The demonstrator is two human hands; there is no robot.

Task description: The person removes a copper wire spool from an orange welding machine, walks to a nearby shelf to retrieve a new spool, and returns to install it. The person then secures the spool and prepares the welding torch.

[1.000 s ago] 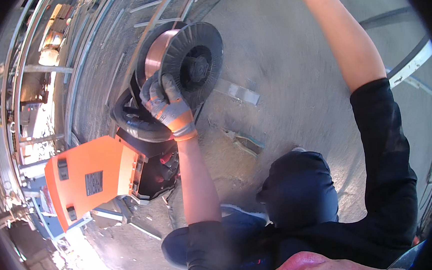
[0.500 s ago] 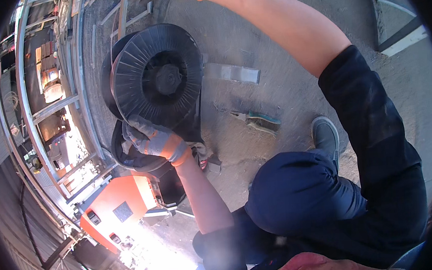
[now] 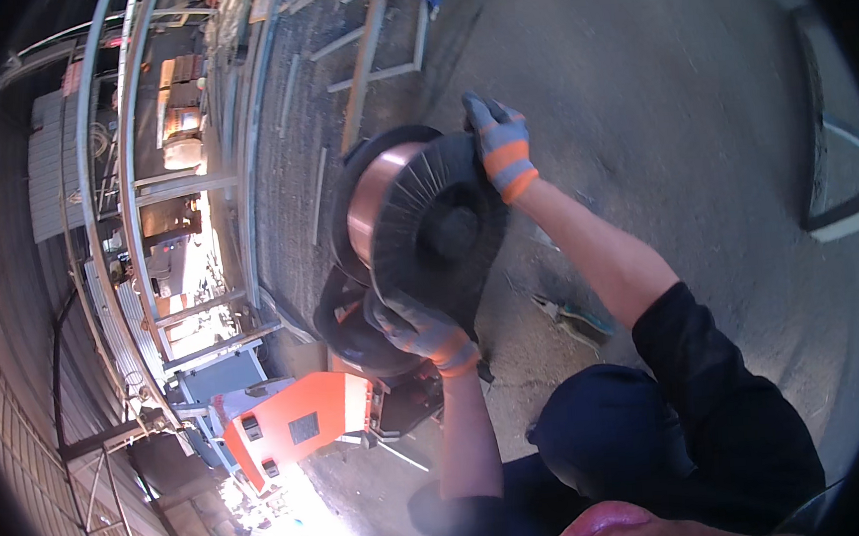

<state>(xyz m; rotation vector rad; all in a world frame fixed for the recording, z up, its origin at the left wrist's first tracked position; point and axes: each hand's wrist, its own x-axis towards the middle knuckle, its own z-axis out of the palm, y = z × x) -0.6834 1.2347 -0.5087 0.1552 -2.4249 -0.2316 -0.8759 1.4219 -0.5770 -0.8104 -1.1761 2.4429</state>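
Note:
I hold a black spool of copper-coloured welding wire (image 3: pixel 425 230) up in front of me with both gloved hands. My left hand (image 3: pixel 416 327), in a grey and orange glove, grips the spool's lower rim. My right hand (image 3: pixel 499 146), in a matching glove, holds the upper right rim. The copper wire winding (image 3: pixel 370 200) shows on the spool's left side. Below the spool lies a dark coil of cable or hose (image 3: pixel 356 328).
An orange welding machine (image 3: pixel 296 427) stands on the concrete floor below left of the spool. Metal frames and rails (image 3: pixel 243 162) run along the left. A hand tool (image 3: pixel 574 318) lies on the floor at the right. My dark-trousered knee (image 3: pixel 611 435) is below.
My right hand has come down from the top edge of the view onto the spool's upper rim. The spool has turned so its copper winding shows, and the view has shifted.

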